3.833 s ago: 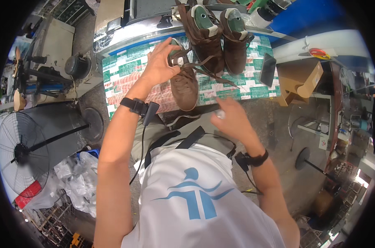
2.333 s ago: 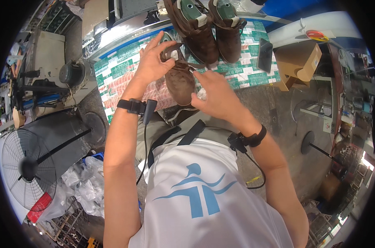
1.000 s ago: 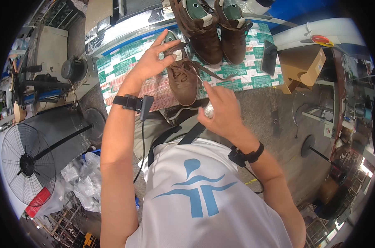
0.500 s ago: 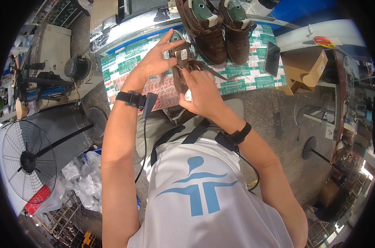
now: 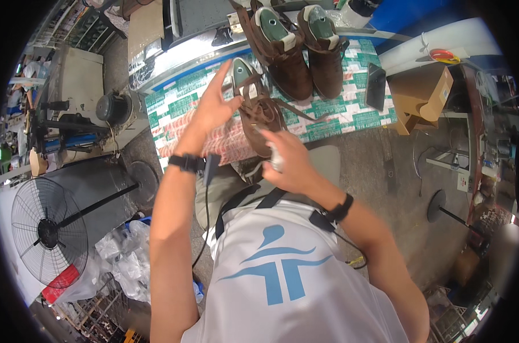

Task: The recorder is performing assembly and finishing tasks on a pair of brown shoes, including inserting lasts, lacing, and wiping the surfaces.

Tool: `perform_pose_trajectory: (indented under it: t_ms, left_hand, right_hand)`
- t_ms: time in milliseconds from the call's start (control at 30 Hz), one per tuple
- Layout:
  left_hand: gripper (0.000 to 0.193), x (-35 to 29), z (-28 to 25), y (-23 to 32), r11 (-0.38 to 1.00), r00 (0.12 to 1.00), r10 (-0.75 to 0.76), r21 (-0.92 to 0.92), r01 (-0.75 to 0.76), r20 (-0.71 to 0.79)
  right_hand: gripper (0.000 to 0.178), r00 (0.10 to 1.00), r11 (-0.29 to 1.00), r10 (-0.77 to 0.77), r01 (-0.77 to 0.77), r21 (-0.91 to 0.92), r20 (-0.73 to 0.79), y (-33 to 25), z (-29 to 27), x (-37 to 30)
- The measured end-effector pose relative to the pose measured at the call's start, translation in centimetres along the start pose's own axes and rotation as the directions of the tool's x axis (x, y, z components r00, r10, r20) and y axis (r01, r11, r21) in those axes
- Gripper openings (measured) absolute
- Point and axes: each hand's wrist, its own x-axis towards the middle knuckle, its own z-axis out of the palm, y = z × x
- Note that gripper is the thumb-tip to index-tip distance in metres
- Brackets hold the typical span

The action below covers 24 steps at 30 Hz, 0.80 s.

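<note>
A brown lace-up shoe point(image 5: 266, 136) with a green insert in its opening lies on the taped tabletop in front of me, its toe toward me. Its laces point(image 5: 267, 111) are loose, and one end trails off to the right. Beside the shoe's heel and left side, my left hand point(image 5: 215, 107) has its fingers stretched and apart. My right hand point(image 5: 296, 163) is closed around a small white thing point(image 5: 277, 158), mostly hidden by the fingers, just right of the toe. Two more brown shoes, a left one point(image 5: 288, 71) and a right one point(image 5: 329, 71), stand behind.
The table point(image 5: 351, 120) is covered with green, white and red printed tape. A dark phone point(image 5: 376, 87) lies near its right end. Beyond is an open cardboard box point(image 5: 422, 97). A standing fan point(image 5: 48, 231) and plastic bags point(image 5: 125, 251) are at the left.
My right hand has drawn back from the laces toward me, with the white thing still in it. My left hand has come away from the shoe's tongue, and more of the shoe shows.
</note>
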Motion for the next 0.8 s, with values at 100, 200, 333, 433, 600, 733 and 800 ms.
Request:
perform_pose_trajectory:
  t_ms: [100,200,333,433,600,733,800]
  left_hand:
    - [0.111,-2.5,3.6,0.0,0.975,0.944,-0.197,0.047,0.217,-0.265]
    - [0.115,-3.5,10.1,1.3,0.964,0.951,-0.151,-0.251,0.082,-0.269]
    - [0.115,-2.4,11.5,-0.8,0.953,0.91,-0.224,-0.273,0.13,-0.349]
    - [0.109,-2.5,9.5,3.5,0.941,0.867,-0.337,-0.099,0.324,-0.366]
    - [0.093,-2.5,8.1,1.2,0.907,0.847,-0.419,-0.197,0.372,-0.327]
    - [0.074,-3.6,6.0,-2.3,0.783,0.869,-0.435,-0.577,0.234,-0.238]
    - [0.06,-4.3,3.1,-0.8,0.598,0.857,-0.498,-0.768,0.229,-0.132]
  right_hand:
    - [0.066,0.989,0.999,0.027,-0.023,0.026,-0.145,1.8,-1.8,-2.2]
    - [0.061,0.973,0.994,0.099,-0.09,0.056,-0.21,3.0,-1.4,-2.4]
    - [0.055,0.912,0.963,0.173,-0.078,0.257,-0.372,1.5,-1.2,-0.1]
    - [0.054,0.858,0.974,0.129,-0.015,0.226,-0.497,2.1,-3.3,2.2]
    - [0.046,0.899,0.982,0.185,-0.15,0.118,-0.398,6.5,-4.9,1.0]
    - [0.044,0.951,0.978,0.184,-0.204,-0.055,-0.247,6.9,-4.4,-1.4]
    - [0.045,0.95,0.968,0.21,-0.236,-0.088,-0.23,7.1,-3.7,-1.9]
